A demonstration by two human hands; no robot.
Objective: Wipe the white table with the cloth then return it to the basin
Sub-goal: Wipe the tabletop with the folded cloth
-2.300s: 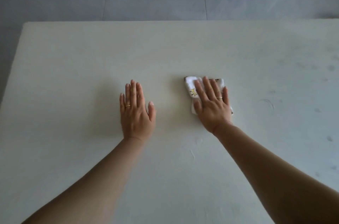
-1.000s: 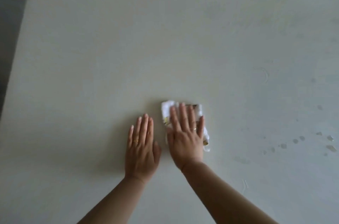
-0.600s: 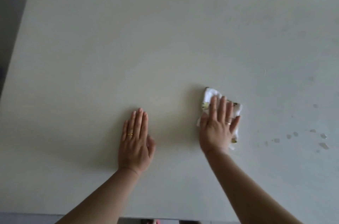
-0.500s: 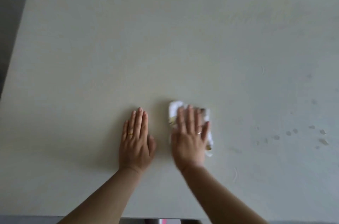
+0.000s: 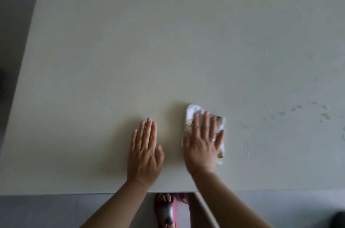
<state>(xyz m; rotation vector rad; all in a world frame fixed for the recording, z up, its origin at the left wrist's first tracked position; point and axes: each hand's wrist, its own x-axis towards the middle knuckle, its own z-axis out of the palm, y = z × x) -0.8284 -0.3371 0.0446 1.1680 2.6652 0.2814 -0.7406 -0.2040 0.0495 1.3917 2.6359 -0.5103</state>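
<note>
The white table [image 5: 168,41] fills most of the head view. A folded white cloth [image 5: 193,113] with a small yellow print lies near the table's front edge, right of centre. My right hand [image 5: 204,143] lies flat on top of the cloth with straight fingers and presses it down, covering most of it. My left hand [image 5: 144,151] rests palm down on the bare table just left of the cloth, fingers straight and together. No basin is in view.
Wet drops and smears [image 5: 298,112] mark the table surface to the right of the cloth. The front table edge [image 5: 74,193] runs just behind my wrists. Below it are grey floor and my foot in a pink sandal [image 5: 168,211].
My right hand slid the cloth back and forth, left towards my left hand, then right again. My left hand stayed flat. The view tilted down, bringing the front edge and my foot into sight.
</note>
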